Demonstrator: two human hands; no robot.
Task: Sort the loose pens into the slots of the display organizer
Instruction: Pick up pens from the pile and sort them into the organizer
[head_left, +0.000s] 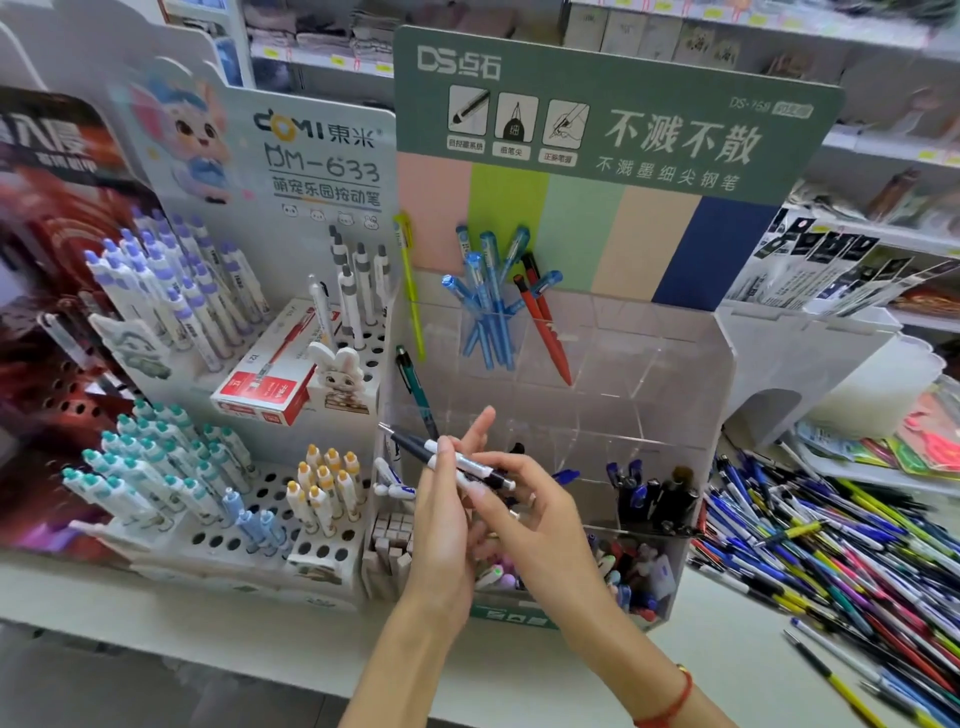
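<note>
Shop counter: loose pens heaped right, clear organizer behind; both hands' fingers clamped on pens

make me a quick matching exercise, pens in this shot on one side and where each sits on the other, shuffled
Column one:
1. blue pens
2. yellow-green pen
3. red pens
4. loose pen pile

Column two:
a. spread on the counter right of the clear organizer
b. upper slot of the organizer, just right of the blue bunch
c. upper slot of the organizer, in front of the green stripe
d. standing at the organizer's left edge

Pairs: 1-c, 2-d, 3-b, 4-a
</note>
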